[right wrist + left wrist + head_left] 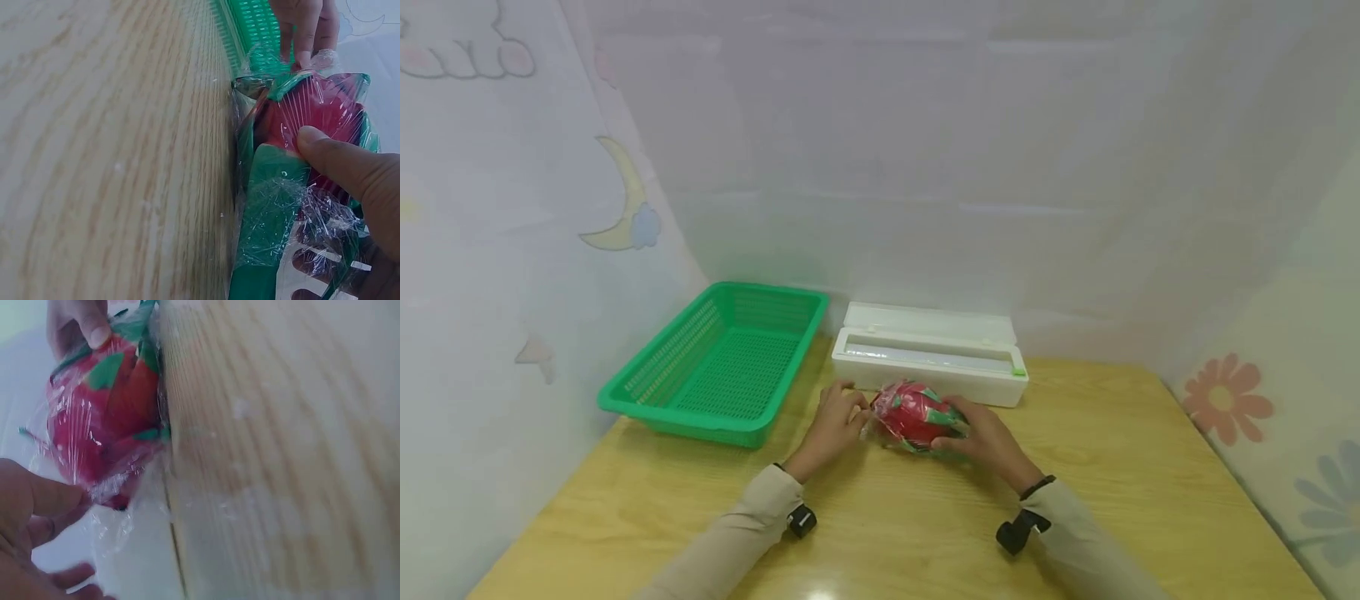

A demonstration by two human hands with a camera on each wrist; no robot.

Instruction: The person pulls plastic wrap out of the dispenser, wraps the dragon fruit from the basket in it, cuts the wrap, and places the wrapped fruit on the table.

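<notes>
A red dragon fruit (916,414) with green scales lies on the wooden table (880,533), wrapped in clear cling film (112,512). My right hand (961,430) grips the fruit from its right side, with the thumb (334,161) pressed on the wrapped skin. My left hand (852,410) is at the fruit's left end, and its fingers (44,503) pinch the loose film there. In the right wrist view the left hand's fingertips (304,37) touch the film at the far end of the dragon fruit (315,106).
A white cling film dispenser box (928,354) lies just behind the fruit with its lid open. A green slotted plastic basket (722,358) stands at the back left. Pale printed curtains enclose the table on the left, back and right.
</notes>
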